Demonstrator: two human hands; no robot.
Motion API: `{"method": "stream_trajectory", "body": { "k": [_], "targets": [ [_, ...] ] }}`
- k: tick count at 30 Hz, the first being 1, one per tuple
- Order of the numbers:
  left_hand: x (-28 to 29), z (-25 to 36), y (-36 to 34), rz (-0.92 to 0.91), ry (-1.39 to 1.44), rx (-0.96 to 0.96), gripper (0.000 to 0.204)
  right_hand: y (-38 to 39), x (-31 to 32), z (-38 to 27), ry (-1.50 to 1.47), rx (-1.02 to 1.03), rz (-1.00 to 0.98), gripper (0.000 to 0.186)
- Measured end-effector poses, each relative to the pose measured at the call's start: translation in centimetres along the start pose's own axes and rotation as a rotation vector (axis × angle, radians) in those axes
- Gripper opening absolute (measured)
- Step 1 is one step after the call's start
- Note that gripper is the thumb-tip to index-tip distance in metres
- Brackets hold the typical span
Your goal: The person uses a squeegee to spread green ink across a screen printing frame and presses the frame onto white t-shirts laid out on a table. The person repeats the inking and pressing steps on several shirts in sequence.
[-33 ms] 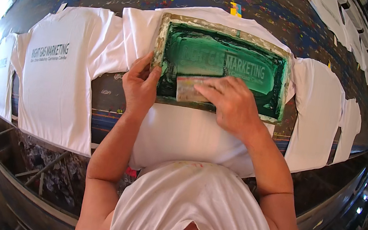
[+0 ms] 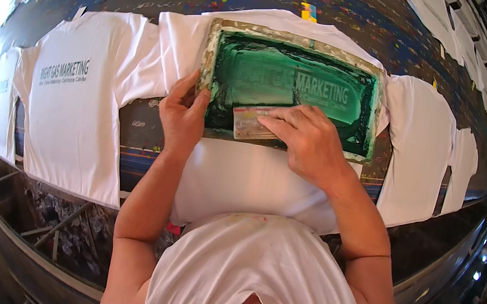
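Green-inked screen frame (image 2: 261, 32), flat over a white shirt (image 2: 241, 170). Steadies its left rim with a half-open left hand (image 2: 186, 112); pinches the squeegee (image 2: 250, 126) in a closed right hand (image 2: 309, 140), slightly closer to the near rim than an instant ago, likely finishing a pull.

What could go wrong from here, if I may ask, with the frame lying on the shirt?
The left hand touches only one side of the frame, so the frame might shift on the shirt. Dark green ink lines the frame's inner edges, close to the right hand and its squeegee, and could stray onto the white cloth.
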State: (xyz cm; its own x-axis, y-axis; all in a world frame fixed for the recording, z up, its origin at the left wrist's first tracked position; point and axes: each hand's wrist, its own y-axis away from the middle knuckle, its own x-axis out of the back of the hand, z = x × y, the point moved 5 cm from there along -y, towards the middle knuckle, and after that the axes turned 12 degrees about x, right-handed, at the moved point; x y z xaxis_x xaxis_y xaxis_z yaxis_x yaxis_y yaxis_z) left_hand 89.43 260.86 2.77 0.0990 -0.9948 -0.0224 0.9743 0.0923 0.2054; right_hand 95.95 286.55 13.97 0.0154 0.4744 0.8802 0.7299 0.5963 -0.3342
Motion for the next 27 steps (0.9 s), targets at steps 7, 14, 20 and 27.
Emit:
{"method": "stream_trajectory", "body": {
  "k": [7, 14, 20, 27],
  "targets": [
    [-0.2, 1.1, -0.3, 0.012, -0.088, -0.040, 0.045, 0.9, 4.6, 10.1, -0.060, -0.198, 0.076, 0.045],
    [0.1, 1.1, 0.1, 0.003, -0.075, -0.008, 0.048, 5.1, 3.6, 5.4, 0.077, -0.022, 0.088, 0.046],
    [0.2, 1.2, 0.1, 0.013, -0.087, 0.039, 0.049, 7.1, 7.5, 10.8, -0.197, -0.132, 0.029, 0.043],
    [-0.3, 2.1, 0.6, 0.033, -0.185, -0.032, 0.047, 7.9, 7.5, 14.7, 0.036, -0.104, 0.166, 0.050]
  ]
}}
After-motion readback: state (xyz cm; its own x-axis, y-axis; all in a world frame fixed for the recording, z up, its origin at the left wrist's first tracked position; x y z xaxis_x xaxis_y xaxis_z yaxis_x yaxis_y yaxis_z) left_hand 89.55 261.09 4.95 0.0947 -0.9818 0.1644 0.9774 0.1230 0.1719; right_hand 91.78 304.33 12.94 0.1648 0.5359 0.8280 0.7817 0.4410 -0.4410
